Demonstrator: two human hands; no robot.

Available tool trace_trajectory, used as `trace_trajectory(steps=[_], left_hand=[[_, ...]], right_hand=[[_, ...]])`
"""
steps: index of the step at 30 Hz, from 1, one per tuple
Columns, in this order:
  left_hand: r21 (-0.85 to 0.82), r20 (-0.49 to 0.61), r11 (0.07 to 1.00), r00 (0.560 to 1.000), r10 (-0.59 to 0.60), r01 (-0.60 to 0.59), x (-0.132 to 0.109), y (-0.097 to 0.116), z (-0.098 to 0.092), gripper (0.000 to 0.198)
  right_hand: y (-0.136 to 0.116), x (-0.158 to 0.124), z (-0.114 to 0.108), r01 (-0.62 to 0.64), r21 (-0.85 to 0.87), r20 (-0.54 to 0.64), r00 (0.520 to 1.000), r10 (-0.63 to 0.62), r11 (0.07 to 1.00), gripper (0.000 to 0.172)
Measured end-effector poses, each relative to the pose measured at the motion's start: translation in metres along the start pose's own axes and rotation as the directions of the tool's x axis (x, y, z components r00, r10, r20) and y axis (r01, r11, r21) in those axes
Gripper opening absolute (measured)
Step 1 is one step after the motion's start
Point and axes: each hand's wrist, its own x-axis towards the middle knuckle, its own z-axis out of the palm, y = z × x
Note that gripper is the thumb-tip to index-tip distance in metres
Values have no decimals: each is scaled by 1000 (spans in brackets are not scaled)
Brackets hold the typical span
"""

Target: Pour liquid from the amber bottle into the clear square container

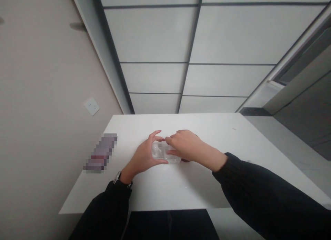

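Observation:
A clear plastic container (160, 151) sits on the white table (165, 191) between my hands. My left hand (145, 153) curves round its left side, with the thumb along the near edge and the fingers at the far edge. From the right, my right hand (184, 145) reaches over the container, its fingers bent onto the top and the thumb lower, against it. The right hand hides the container's right part. Dark reddish edges (185, 160) show beside and below that hand; what they belong to is mostly covered.
A blurred-out flat object (100, 153), purplish with a red band, lies at the table's left edge. A wall with a socket (91, 106) rises on the left. White panelled doors (155, 36) stand behind the table. A small pale scrap (234, 129) lies at the far right.

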Motion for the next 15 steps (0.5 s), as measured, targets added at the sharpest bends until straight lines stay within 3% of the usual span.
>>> trace_trajectory(steps=[3,7,15], left_hand=[[44,22,999,1000,-13,12,5,4,1,115],[80,40,996,999,-37,34,8,5,1,116],[106,53,992,996,-73,67,7,8,0,112]], right_hand=[[-1,-3,1,29,8,-14,999,-29,1000,47],[-4,-4,1,-10,-14,-7,1000,10,1000,40],[-8,-2,2,25,-56,-56,998,-28,998,48]])
